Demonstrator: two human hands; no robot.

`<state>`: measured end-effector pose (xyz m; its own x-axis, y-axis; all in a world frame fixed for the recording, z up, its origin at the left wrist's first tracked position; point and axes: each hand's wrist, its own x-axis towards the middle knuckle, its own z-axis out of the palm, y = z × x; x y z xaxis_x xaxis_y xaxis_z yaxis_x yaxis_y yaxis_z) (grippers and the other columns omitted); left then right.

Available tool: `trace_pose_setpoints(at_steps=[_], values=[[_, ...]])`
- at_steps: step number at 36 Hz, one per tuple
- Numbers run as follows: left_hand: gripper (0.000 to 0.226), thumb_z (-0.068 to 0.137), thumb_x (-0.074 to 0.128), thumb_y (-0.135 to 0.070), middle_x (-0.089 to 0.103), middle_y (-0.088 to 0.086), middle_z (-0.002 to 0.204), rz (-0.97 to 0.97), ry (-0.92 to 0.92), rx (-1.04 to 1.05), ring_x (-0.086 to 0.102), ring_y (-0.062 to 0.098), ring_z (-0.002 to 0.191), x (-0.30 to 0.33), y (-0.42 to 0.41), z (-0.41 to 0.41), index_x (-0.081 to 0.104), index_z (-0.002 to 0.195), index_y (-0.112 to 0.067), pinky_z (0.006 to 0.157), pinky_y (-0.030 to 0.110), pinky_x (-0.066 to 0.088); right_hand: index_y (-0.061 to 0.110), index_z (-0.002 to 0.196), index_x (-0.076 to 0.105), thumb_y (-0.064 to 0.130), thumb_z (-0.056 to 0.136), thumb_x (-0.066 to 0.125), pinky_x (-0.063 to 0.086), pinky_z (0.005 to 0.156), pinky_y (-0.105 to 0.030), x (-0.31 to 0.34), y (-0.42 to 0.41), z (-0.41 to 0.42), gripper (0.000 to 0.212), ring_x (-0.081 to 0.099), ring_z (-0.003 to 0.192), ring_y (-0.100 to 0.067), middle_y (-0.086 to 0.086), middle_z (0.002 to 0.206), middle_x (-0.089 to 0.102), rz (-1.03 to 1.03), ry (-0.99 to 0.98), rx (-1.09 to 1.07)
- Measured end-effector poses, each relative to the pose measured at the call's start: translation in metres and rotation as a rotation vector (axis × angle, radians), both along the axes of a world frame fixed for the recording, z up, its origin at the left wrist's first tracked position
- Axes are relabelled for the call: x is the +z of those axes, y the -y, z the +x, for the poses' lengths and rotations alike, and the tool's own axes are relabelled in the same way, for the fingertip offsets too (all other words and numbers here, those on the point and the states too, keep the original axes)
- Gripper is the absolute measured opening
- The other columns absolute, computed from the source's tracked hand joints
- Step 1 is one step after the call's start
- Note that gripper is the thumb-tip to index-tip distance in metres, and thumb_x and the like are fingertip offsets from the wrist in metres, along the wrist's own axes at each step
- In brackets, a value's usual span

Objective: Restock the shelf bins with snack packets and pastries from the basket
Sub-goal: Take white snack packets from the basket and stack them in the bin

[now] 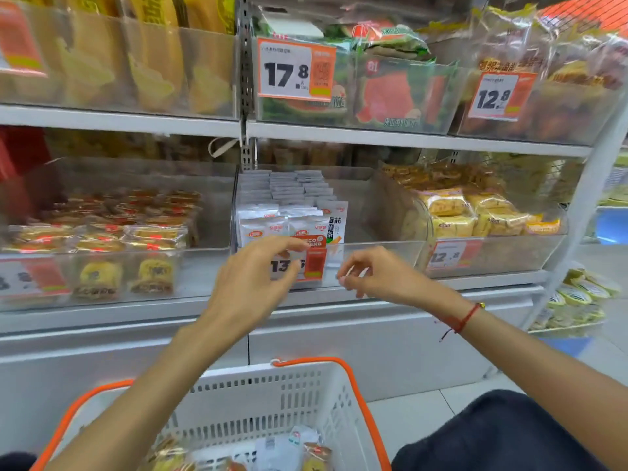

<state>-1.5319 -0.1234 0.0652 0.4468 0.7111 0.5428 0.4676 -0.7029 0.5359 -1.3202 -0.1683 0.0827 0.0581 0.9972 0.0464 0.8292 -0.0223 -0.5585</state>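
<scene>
Hands empty: left hand [253, 277] and right hand [370, 273], loosely curled, hover before the middle bin [373, 256] of white packets [289, 212]; remaining stock sits in the basket [272, 396] below, so next packets should go upright into the bin's vacant right side.

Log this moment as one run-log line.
stage: restocking middle clear plastic bin | left hand: empty, at bin front | right hand: empty, at bin front | white snack packets: in bin | white orange-handled basket: below, still stocked
</scene>
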Motion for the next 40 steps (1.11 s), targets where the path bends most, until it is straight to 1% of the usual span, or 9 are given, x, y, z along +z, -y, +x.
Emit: trace_pose_setpoints(at_steps=[6,16,20,21,22,25,31,36,40], values=[[0.017,0.090,0.062,-0.026,0.062,-0.032,0.091,-0.306,-0.021,0.043,0.057,-0.012,0.083,-0.075,0.009,-0.015,0.067,0.100,-0.038,0.080,0.025,0.050,0.011,0.099,0.068,0.016,0.093,0.059,0.046,0.051,-0.012,-0.053,-0.012,-0.019,0.012,0.062,0.060,-0.005,-0.002,0.081,0.067,-0.352,0.017,0.070],[0.019,0.094,0.055,-0.020,0.067,-0.013,0.107,-0.814,-0.242,0.077,0.062,0.007,0.099,-0.236,0.005,-0.054,0.067,0.100,-0.033,0.088,0.029,0.050,0.004,0.122,0.059,0.016,0.097,0.049,0.051,0.074,-0.026,-0.193,-0.031,-0.047,0.030,0.065,0.092,-0.022,-0.014,0.113,0.066,-0.869,0.109,0.178],[0.021,0.093,0.052,-0.017,0.068,-0.003,0.111,-0.958,-0.339,0.091,0.065,0.013,0.093,-0.288,0.016,-0.060,0.066,0.100,-0.031,0.084,0.031,0.053,-0.007,0.116,0.062,0.010,0.092,0.049,0.054,0.081,-0.042,-0.260,-0.025,-0.064,0.032,0.062,0.084,-0.032,-0.027,0.116,0.064,-0.850,0.155,0.123],[0.023,0.094,0.050,-0.018,0.066,-0.004,0.116,-0.965,-0.382,0.091,0.065,0.013,0.097,-0.295,0.021,-0.060,0.065,0.104,-0.032,0.085,0.031,0.052,-0.010,0.118,0.060,0.009,0.093,0.048,0.051,0.086,-0.046,-0.277,-0.021,-0.069,0.034,0.041,0.079,-0.018,-0.032,0.121,0.058,-0.835,0.170,0.104],[0.027,0.094,0.048,-0.017,0.063,-0.005,0.124,-0.945,-0.437,0.081,0.062,0.014,0.105,-0.302,0.025,-0.059,0.064,0.111,-0.030,0.089,0.030,0.050,-0.009,0.121,0.058,0.010,0.094,0.048,0.049,0.092,-0.048,-0.292,-0.016,-0.073,0.034,0.049,0.123,-0.035,-0.029,0.129,0.054,-0.825,0.188,0.106],[0.041,0.097,0.042,-0.012,0.053,-0.001,0.140,-0.848,-0.644,0.013,0.052,0.019,0.123,-0.314,0.034,-0.053,0.053,0.135,-0.024,0.092,0.030,0.043,0.013,0.131,0.053,0.016,0.098,0.046,0.043,0.101,-0.041,-0.325,-0.002,-0.081,0.034,0.050,0.122,-0.029,-0.009,0.142,0.046,-0.768,0.274,0.168],[0.044,0.102,0.038,-0.022,0.039,0.000,0.151,-0.714,-0.877,-0.169,0.030,0.021,0.140,-0.341,0.039,-0.048,0.038,0.146,-0.024,0.114,0.038,0.021,0.014,0.142,0.042,0.009,0.099,0.042,0.040,0.101,-0.039,-0.358,-0.001,-0.089,0.043,0.040,0.131,-0.027,-0.007,0.145,0.043,-0.645,0.513,0.358],[0.038,0.100,0.038,-0.034,0.052,0.001,0.137,-0.696,-1.006,-0.116,0.036,0.020,0.132,-0.354,0.038,-0.052,0.057,0.129,-0.020,0.107,0.041,0.032,0.018,0.153,0.015,0.004,0.096,0.046,0.033,0.103,-0.041,-0.380,-0.003,-0.084,0.067,0.035,0.137,-0.026,-0.002,0.161,0.013,-0.659,0.700,0.518],[0.037,0.099,0.042,-0.038,0.060,0.006,0.117,-0.727,-1.080,-0.038,0.051,0.023,0.115,-0.348,0.033,-0.045,0.067,0.108,-0.013,0.091,0.039,0.047,0.019,0.152,0.014,0.010,0.096,0.047,0.029,0.106,-0.043,-0.383,-0.002,-0.091,0.066,0.035,0.136,-0.026,-0.004,0.158,0.019,-0.640,0.843,0.558]])
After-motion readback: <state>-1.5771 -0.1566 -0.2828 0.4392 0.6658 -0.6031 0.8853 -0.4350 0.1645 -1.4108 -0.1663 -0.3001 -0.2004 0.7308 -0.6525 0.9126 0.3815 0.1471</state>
